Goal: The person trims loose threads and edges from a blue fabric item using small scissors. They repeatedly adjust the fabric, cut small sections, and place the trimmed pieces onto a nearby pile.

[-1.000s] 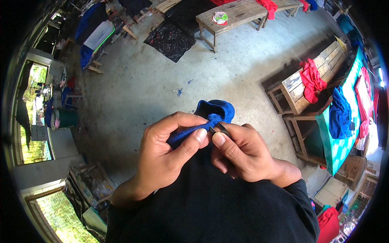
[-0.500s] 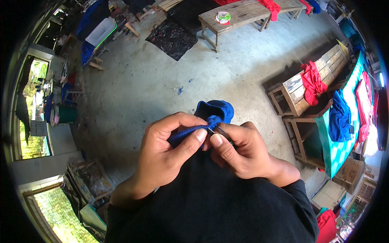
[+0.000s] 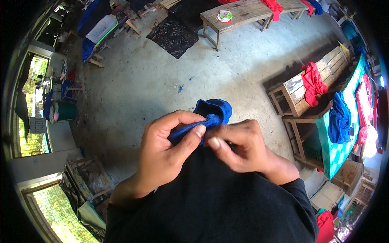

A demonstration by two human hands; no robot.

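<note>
My left hand (image 3: 170,141) pinches the edge of a piece of blue cloth (image 3: 214,107) between thumb and forefinger. The cloth curls open into a loop beyond my fingertips, and its folded edge runs back into my palm. Close by on the right, my right hand (image 3: 239,146) is curled, its fingertips blurred by motion beside the cloth. Its fingers stay closed around a small dark tool with a pointed metal tip, which the earlier picture shows; now the hand hides almost all of it.
Red cloth (image 3: 314,83) hangs over a wooden bench (image 3: 296,95) on the right, beside a table with a teal cover (image 3: 334,156) and blue cloth (image 3: 340,117). A long bench (image 3: 243,18) and black plastic sheet (image 3: 174,38) are at the far side. Scraps dot the concrete floor (image 3: 133,81).
My right hand has pulled slightly back from the cloth edge and turned, so the tool's pointed tip no longer shows. My left hand keeps its pinch, nearly still.
</note>
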